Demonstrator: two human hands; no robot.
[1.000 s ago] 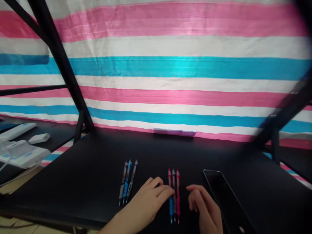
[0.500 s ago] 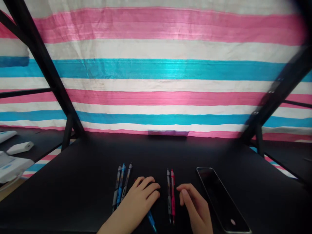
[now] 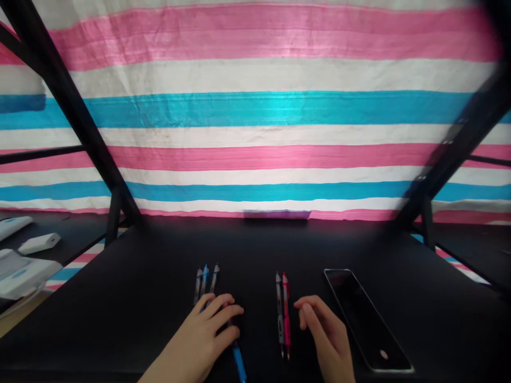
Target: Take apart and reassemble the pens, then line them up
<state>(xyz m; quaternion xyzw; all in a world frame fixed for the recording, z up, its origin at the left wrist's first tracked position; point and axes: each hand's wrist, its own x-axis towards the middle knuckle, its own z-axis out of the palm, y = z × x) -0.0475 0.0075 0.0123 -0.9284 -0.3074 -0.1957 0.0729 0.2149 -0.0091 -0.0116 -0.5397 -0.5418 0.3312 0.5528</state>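
On the black table, my left hand (image 3: 207, 330) lies over a blue pen (image 3: 239, 363) with its fingers bent around it; the pen's lower end sticks out below the thumb, and its middle is mostly covered. At that hand's fingertips stand out the upper ends of a blue pen (image 3: 205, 276), a grey pen (image 3: 198, 284) and another grey pen (image 3: 214, 277), their lower parts hidden. To the right, a grey pen (image 3: 280, 314) and a pink-red pen (image 3: 286, 319) lie side by side. Beside them rests my right hand (image 3: 327, 332), fingers curled in, with nothing seen in it.
A black phone (image 3: 369, 322) lies face up right of my right hand. Black metal frame bars (image 3: 80, 117) rise at both sides. White devices (image 3: 26, 274) sit at the far left. Behind the table hangs a striped sheet (image 3: 255, 109).
My left hand has slid left, and the blue pen under it has shifted left too, closer to the left pens. The right hand stays beside the pink-red pen. The view has shifted slightly.
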